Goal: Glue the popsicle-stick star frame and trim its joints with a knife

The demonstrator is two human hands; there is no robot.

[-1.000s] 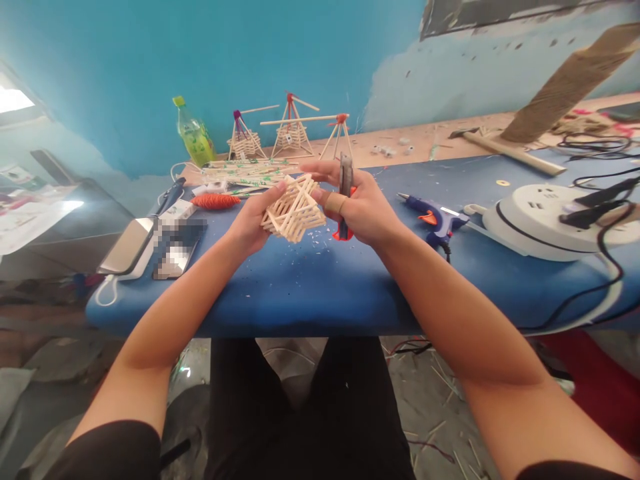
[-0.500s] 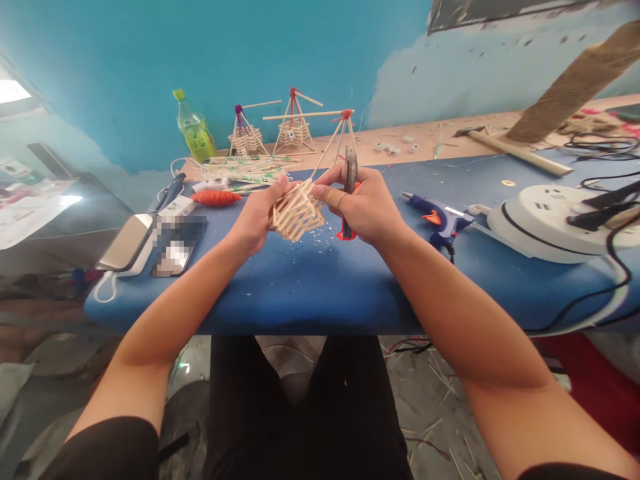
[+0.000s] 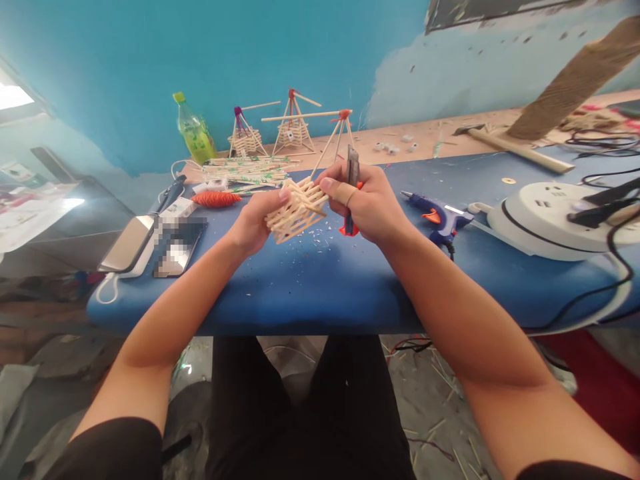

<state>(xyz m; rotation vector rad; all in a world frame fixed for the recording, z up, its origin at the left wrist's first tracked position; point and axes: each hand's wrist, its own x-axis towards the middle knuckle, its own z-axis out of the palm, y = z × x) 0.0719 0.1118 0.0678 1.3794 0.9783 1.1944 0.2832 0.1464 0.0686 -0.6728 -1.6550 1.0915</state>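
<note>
A small stacked frame of thin wooden sticks is tilted in the air above the blue table. My left hand grips its left side, thumb on top. My right hand is closed around a utility knife with orange parts, which points up and away from the frame. The thumb and fingertips of that hand also touch the frame's right edge. Behind them stands a tripod of sticks bound with orange thread, with a long stick across its top; its lower part is hidden by my right hand.
Two more stick tripods stand at the wall beside a green-capped bottle. Loose sticks and an orange thread bundle lie left of centre. To the right are a glue gun, a power strip and a hammer.
The stick frame has been turned in my hands and now shows a different side. My right hand has stayed nearly in place, still with the knife.
</note>
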